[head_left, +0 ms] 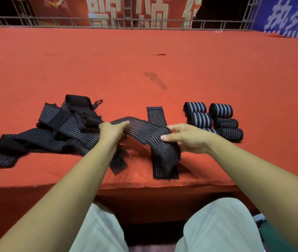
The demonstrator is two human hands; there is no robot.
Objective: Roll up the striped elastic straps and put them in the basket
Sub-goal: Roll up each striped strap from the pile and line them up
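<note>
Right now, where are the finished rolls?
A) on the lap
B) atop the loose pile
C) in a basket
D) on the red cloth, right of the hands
D: the rolled straps sit grouped on the red cloth, just right of the right hand, which holds a loose strap; no basket is in view.

On the desk (144, 60), a heap of loose straps (68, 128) lies left and a cluster of rolls (215, 119) right. Between them, near the front edge, one strap (144, 130) spans from left hand (111, 130) to right hand (188, 140); a railing (53, 20) runs behind the desk
</note>
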